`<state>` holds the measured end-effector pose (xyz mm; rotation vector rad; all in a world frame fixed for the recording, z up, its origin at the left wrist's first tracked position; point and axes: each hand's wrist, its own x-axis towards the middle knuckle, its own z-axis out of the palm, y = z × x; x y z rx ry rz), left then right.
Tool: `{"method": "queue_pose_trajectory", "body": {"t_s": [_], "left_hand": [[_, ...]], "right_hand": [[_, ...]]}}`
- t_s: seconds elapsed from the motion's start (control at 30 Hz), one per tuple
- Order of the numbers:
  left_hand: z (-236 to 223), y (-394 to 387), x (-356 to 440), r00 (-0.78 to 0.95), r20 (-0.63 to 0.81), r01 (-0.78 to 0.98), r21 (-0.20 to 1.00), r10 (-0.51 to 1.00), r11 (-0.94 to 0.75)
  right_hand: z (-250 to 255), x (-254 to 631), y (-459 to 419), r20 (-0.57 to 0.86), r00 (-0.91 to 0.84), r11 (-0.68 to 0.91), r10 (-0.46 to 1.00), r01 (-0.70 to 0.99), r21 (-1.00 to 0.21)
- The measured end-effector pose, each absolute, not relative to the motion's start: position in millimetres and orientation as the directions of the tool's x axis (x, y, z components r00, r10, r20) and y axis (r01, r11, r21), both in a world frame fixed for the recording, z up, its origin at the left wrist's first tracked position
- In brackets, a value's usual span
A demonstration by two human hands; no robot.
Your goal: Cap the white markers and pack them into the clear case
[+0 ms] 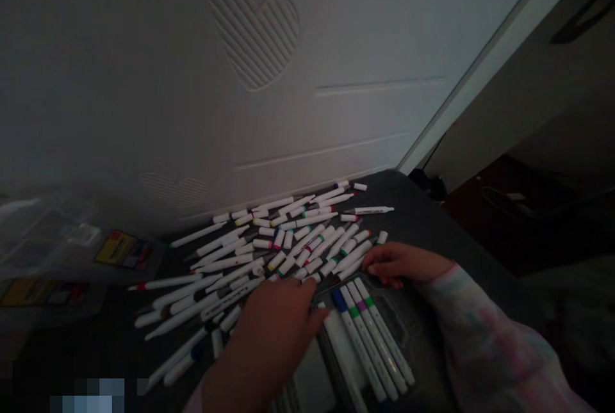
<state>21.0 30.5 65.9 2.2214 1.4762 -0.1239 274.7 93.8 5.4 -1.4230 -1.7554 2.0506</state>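
Note:
Many white markers (230, 262) and loose caps (288, 240) lie in a heap on the dark tabletop. My left hand (273, 317) is over the near side of the heap, its thumb apart from the bent fingers. Those fingertips are among the caps, partly hidden. On the right, my right hand (401, 262) has its fingers curled at the end of a white marker (352, 268). Between my hands lies a clear plastic case (401, 317). Several capped markers (372, 342) lie side by side in it, with blue, green and purple bands.
A clear plastic box (43, 240) with yellow labels (122, 250) stands at the left. Behind the heap rises a white panel (336, 35) with raised heart shapes. The tabletop's right edge (461, 240) drops off towards a dark floor with a cable.

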Motion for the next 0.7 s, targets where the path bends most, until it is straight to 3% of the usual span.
{"method": "queue_pose_trajectory", "body": {"t_s": [0.3,0.7], "left_hand": [[76.1,49.7,-27.6,0.183,-0.327,0.957,0.276,0.927,-0.092],[71.4,60.7,-69.1,0.013,-0.288,0.983,0.179,0.957,0.041]], "right_hand": [[8.6,274.2,93.3,-0.624,-0.514,-0.388,0.588,0.498,-0.776],[12.6,273.5,91.7,-0.639,-0.490,-0.385,0.593,0.525,-0.759]]}}
